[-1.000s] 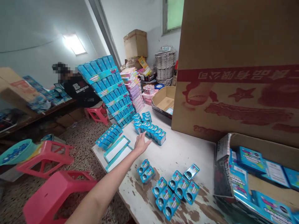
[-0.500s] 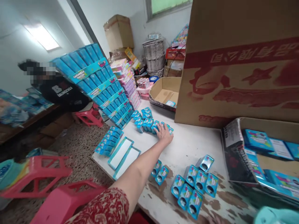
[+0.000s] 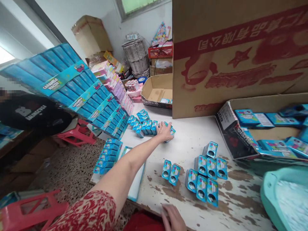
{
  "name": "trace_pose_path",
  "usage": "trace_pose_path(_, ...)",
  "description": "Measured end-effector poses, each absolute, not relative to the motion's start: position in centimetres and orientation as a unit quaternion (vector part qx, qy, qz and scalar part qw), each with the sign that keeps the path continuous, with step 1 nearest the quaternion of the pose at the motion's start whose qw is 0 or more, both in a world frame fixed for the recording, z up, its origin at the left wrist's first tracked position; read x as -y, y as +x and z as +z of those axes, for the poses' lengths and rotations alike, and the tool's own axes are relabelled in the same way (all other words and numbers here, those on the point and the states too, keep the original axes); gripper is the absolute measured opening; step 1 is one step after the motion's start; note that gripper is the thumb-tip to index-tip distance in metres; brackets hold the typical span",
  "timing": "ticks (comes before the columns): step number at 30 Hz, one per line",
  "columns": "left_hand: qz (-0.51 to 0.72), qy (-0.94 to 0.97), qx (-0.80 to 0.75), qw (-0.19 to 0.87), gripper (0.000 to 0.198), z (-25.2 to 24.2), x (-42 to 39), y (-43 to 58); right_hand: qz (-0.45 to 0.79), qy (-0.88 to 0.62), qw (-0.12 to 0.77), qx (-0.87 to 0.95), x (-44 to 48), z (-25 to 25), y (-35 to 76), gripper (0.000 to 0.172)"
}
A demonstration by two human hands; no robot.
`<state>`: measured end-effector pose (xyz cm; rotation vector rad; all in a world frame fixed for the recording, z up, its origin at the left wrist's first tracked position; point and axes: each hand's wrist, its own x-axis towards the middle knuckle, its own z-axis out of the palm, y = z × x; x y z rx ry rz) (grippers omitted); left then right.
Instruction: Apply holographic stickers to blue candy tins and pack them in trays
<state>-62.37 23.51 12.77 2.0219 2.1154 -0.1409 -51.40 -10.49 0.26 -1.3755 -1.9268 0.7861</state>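
Observation:
My left hand (image 3: pixel 165 132) reaches out to the far part of the table, its fingers curled round the end of a row of small blue tins (image 3: pixel 172 132). More tins (image 3: pixel 149 125) of the same kind stand just left of it. At the near table edge, my right hand (image 3: pixel 173 218) rests low with nothing visible in it, its fingers extended and slightly blurred. Two tins (image 3: pixel 174 175) stand in front of it, and a group of several tins (image 3: pixel 202 187) with round dark windows stands to its right.
Stacked blue display boxes (image 3: pixel 79 102) rise at the left, near a row of tins (image 3: pixel 108 155) and flat card trays (image 3: pixel 137 183). A big carton (image 3: pixel 231 64) stands behind. At right are an open box (image 3: pixel 231 141) of blue packs and a turquoise basin (image 3: pixel 269 192). A person sits far left.
The view has swung right and down. My left hand stays at the tin row, its fingers drawn closer round the tins. My right hand has come further into view and moved left.

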Motion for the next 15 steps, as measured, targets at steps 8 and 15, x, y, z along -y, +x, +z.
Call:
trace_pose_path(8, 0.075, 0.725, -0.640, 0.242, 0.096, 22.6, -13.7, -74.8, 0.460, -0.563, 0.006, 0.687, 1.8, 6.1, -63.2, 0.029)
trace_pose_path(15, -0.005, 0.666, -0.614, 0.423, 0.097, 17.1, -4.9, -79.8, 0.418, -0.581, -0.034, 0.698, -0.3, 5.4, -61.6, 0.025)
